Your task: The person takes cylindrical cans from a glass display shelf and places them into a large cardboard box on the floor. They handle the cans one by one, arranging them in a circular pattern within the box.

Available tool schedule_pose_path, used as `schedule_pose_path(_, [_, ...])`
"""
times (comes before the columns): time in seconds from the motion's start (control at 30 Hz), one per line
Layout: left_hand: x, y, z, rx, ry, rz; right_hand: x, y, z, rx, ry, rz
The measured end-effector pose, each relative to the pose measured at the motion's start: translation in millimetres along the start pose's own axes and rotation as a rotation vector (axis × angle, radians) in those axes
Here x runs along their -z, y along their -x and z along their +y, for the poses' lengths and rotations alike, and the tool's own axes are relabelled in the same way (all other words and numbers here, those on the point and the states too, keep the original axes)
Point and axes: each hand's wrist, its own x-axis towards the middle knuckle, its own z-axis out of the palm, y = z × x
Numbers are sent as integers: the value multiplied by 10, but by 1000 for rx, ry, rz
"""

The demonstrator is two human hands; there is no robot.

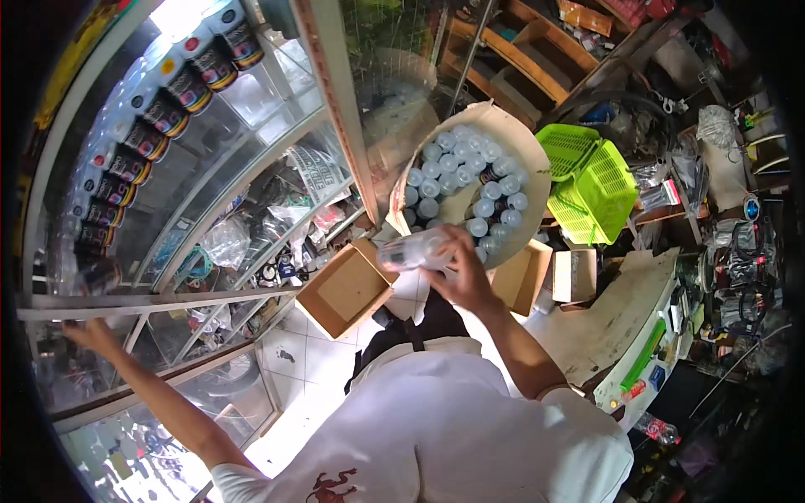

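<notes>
My right hand (459, 270) is closed around a spray can (409, 251) with a clear cap, held tilted on its side. It is just in front of a large open carton (530, 138) packed with similar clear-capped cans (457, 159). Far to the left, my left hand (90, 335) reaches to the glass cabinet, beside the frame bar (168, 303) of a shelf. Its fingers are small and blurred, so its grip is unclear. Above that hand, a row of spray cans (159, 109) with dark labels and clear caps curves along the upper shelf.
Two open empty cardboard boxes (345, 289) flank my legs, with a smaller box (574, 275) at the right. Lime-green plastic baskets (591, 189) stand beside the carton. A worn counter (620, 314) runs along the right. Plastic-wrapped goods crowd the lower cabinet.
</notes>
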Motion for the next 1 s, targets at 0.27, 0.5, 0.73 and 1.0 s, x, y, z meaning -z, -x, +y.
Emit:
schedule_pose_path(0.27, [1549, 753, 1317, 138, -309, -4, 596, -278, 1858, -108, 246, 251])
schedule_pose_path(0.5, [2077, 1680, 2557, 199, -420, -438, 582, -633, 3035, -247, 476, 84])
schedule_pose_path(0.73, [1372, 2419, 3979, 385, -288, -726, 624, -783, 3841, -398, 853, -137])
schedule_pose_path(1.0, [46, 2961, 4814, 233, -42, -1085, 642, -800, 4201, -517, 1054, -151])
